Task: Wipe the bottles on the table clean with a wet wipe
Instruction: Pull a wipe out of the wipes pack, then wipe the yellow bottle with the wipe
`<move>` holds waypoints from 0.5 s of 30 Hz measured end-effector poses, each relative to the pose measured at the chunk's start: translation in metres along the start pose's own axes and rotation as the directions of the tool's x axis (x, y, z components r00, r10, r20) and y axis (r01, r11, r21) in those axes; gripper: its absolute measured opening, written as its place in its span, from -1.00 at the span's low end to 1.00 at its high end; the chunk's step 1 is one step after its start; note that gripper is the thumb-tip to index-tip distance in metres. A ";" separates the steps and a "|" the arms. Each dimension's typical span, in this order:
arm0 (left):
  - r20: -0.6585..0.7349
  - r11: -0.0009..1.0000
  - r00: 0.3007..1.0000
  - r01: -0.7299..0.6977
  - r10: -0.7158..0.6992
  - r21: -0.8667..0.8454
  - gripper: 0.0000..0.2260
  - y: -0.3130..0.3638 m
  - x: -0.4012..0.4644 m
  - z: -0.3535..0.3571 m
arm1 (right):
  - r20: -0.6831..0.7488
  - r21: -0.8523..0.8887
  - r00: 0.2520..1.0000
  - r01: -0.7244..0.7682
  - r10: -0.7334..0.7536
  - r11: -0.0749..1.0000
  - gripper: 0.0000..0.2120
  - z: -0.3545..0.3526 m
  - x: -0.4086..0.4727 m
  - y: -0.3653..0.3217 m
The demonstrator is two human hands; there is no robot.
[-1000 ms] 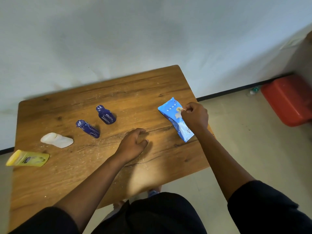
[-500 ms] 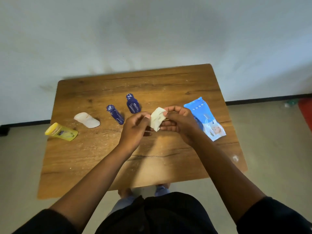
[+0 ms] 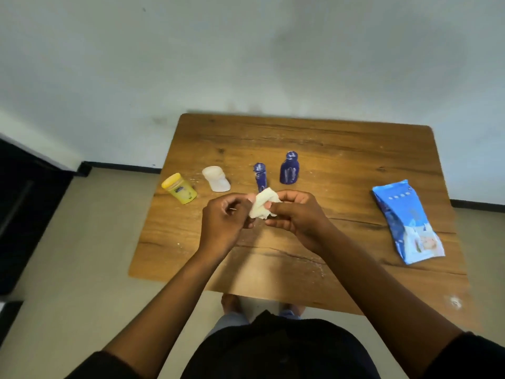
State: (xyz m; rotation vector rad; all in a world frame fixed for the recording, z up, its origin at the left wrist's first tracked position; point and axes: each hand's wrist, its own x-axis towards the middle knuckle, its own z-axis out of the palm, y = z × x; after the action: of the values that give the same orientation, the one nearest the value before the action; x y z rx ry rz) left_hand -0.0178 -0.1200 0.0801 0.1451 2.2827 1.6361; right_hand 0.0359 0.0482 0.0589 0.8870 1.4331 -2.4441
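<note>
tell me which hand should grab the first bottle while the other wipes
Left, probably. Both hands pinch the wet wipe, but the left hand sits on the side of the four bottles; the slim blue bottle lies just beyond it. The right hand could keep the wipe.

A wooden worktop (image 3: 341, 149) with rounded corners stands with its far edge against a plain pale wall (image 3: 246, 50). Its brown surface shows dark grain lines, knots and scattered white specks, with a white smudge (image 3: 455, 302) near the front right corner. A dark skirting board (image 3: 123, 167) runs along the foot of the wall on both sides. The floor (image 3: 68, 255) is smooth and beige. At the left edge stands a dark piece of furniture (image 3: 24, 209), too shadowed to identify. The light is soft and even.
</note>
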 end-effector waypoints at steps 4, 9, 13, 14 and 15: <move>-0.181 0.931 0.969 -0.097 0.170 0.353 -0.77 -0.018 0.013 -0.048 | 0.011 -0.011 0.999 -0.030 0.030 0.999 -0.81 0.027 0.013 0.003; -0.208 0.659 0.934 -0.037 0.290 0.751 -0.59 -0.042 0.061 -0.114 | -0.030 -0.063 0.999 -0.030 0.028 0.998 -0.85 0.065 0.030 0.010; -0.084 0.503 0.987 0.005 0.134 0.864 -0.40 -0.063 0.102 -0.142 | -0.051 -0.060 0.999 -0.010 0.007 0.998 -0.90 0.095 0.038 0.014; -0.065 0.511 0.993 0.008 0.094 0.859 -0.41 -0.067 0.110 -0.145 | -0.058 -0.059 0.998 -0.006 0.002 0.998 -0.90 0.102 0.039 0.015; -0.046 0.524 0.997 0.006 0.063 0.852 -0.44 -0.070 0.116 -0.148 | -0.066 -0.059 0.998 -0.002 -0.001 0.998 -0.90 0.109 0.040 0.016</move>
State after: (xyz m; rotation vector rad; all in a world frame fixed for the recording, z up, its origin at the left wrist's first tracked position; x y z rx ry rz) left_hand -0.1671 -0.2456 0.0335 0.3498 2.9401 0.3431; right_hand -0.0340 -0.0455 0.0636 0.9636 1.5189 -2.3795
